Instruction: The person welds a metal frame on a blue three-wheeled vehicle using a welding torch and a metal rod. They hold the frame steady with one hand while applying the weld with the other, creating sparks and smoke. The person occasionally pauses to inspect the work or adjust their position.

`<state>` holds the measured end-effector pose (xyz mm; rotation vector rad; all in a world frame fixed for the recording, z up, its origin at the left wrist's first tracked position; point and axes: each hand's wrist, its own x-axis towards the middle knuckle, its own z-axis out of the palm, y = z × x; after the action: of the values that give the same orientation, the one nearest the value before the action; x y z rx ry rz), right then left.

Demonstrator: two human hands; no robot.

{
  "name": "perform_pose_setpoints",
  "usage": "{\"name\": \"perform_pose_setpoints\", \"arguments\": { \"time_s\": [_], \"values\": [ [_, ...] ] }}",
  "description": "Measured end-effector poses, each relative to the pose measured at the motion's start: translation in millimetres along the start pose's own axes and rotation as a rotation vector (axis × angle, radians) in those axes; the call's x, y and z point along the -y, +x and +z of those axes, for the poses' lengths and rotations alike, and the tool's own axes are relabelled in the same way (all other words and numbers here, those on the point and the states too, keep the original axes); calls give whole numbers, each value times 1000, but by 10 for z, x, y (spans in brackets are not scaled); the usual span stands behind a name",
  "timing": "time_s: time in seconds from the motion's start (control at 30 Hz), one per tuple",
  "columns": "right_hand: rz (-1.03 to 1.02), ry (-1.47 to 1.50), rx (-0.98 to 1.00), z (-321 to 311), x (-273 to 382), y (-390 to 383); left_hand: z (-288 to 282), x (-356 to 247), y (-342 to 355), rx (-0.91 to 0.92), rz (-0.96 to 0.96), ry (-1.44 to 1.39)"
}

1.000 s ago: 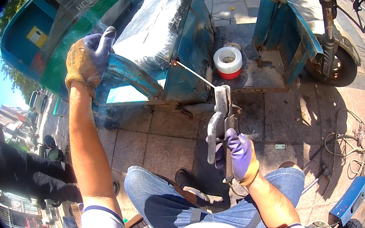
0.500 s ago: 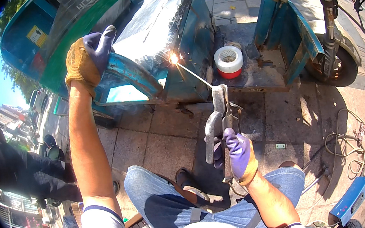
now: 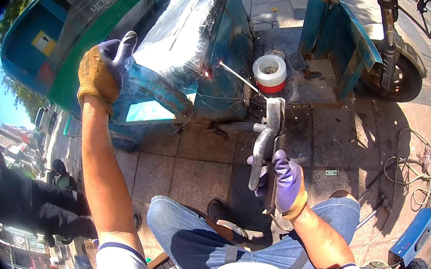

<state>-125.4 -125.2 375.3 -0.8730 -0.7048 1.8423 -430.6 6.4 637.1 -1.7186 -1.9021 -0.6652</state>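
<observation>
My right hand point(image 3: 287, 182), in a purple and yellow glove, is closed round a welding electrode holder point(image 3: 274, 119). A thin pale electrode point(image 3: 244, 81) sticks out of its jaws. The rod's glowing tip stands a little to the right of a red-hot spot point(image 3: 207, 73) on the teal seat box point(image 3: 226, 87), apart from it. My left hand point(image 3: 102, 70), gloved alike, grips the upper end of a curved teal metal bar point(image 3: 159, 90). That bar slopes down to the lower corner beside the box. Clear wrap covers the seat top point(image 3: 181, 28).
A white tape roll on a red one point(image 3: 270, 69) rests on the tricycle's footboard. Right of it are the front panel and wheel point(image 3: 399, 77). Cable point(image 3: 418, 163) coils on the paving near a blue machine point(image 3: 414, 237). Another person point(image 3: 32, 194) is at the left.
The electrode tip has come off the seat box and moved right. The bright shower of sparks has shrunk to a small red glow. My right hand shifted slightly right; my left hand stayed put.
</observation>
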Motion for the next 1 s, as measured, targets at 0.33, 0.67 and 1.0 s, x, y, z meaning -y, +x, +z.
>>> {"name": "perform_pose_setpoints", "arguments": {
  "time_s": [0.33,0.67,1.0],
  "values": [
    [15,-255,102,-55,1,8,-166,-221,-39,104,-21,6],
    [-2,-197,127,-37,11,3,-115,-133,-32,67,-6,6],
    [1,-225,105,-8,29,6,-159,-215,-45,105,-34,-8]
  ]
}}
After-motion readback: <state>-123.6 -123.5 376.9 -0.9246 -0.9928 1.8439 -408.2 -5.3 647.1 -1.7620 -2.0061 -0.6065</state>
